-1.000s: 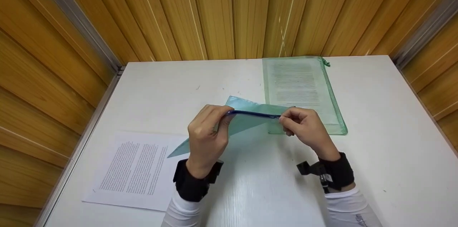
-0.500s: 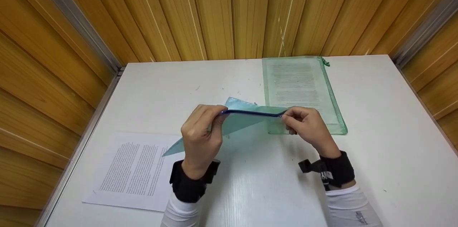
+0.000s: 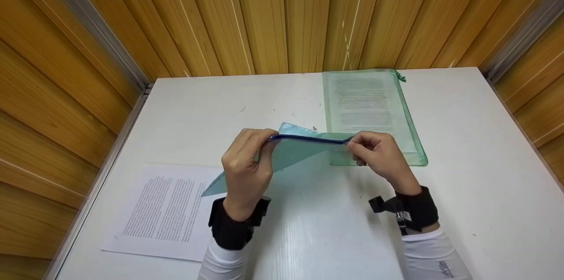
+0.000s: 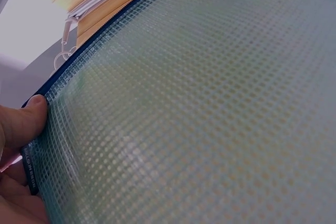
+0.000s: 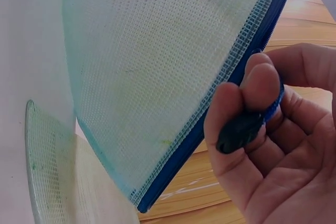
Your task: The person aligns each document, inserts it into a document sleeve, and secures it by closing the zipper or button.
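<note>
A translucent blue-green mesh zip pouch [image 3: 299,154] hangs above the table, its dark blue zip [image 3: 310,139] running along the top edge. My left hand [image 3: 244,165] pinches the left end of that edge, the thumb lying on the mesh in the left wrist view. At the other side my right hand [image 3: 374,152] grips the zip near the right end. In the right wrist view its fingers pinch at the zip, and a dark pull tab [image 5: 239,132] on a blue cord shows between them. The slider itself is mostly hidden by the fingers.
A green zip pouch [image 3: 374,158] with a printed page inside lies at the back of the white table [image 3: 326,236], partly behind the held pouch. Printed paper [image 3: 163,209] lies at the front left, partly covered by my left arm. Wood-patterned walls [image 3: 304,15] enclose the table.
My left hand has shifted slightly left and my right hand slightly right, and more of the blue zip shows between them. The pouch's back corner has sunk a little. The paper and green pouch stay put.
</note>
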Demonstrator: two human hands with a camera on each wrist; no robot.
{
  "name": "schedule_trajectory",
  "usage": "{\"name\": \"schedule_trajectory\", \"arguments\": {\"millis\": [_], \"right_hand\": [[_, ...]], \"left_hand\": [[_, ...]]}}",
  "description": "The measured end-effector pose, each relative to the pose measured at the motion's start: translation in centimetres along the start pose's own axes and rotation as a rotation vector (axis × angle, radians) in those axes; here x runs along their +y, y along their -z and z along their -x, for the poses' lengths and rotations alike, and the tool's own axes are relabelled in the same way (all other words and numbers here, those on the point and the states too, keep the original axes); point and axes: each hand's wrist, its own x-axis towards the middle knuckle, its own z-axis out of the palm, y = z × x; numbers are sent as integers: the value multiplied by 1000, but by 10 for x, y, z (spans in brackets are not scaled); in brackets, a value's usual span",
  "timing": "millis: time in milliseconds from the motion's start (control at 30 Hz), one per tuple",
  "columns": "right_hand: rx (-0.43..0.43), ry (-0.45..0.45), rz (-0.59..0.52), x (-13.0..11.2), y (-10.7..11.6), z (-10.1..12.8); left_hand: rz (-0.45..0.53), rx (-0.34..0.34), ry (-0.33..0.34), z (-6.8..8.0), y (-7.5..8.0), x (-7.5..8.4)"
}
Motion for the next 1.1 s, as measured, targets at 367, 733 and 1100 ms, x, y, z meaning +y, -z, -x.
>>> {"name": "schedule_trajectory", "arguments": {"millis": [367, 733, 1100], "right_hand": [[27, -50, 14, 6, 5, -3], [10, -32, 2, 5, 10, -3], [-13, -84, 19, 11, 19, -5]], "left_hand": [[0, 36, 34, -2, 5, -1], [-6, 52, 25, -3, 6, -2], [12, 52, 27, -2, 6, -2]]}}
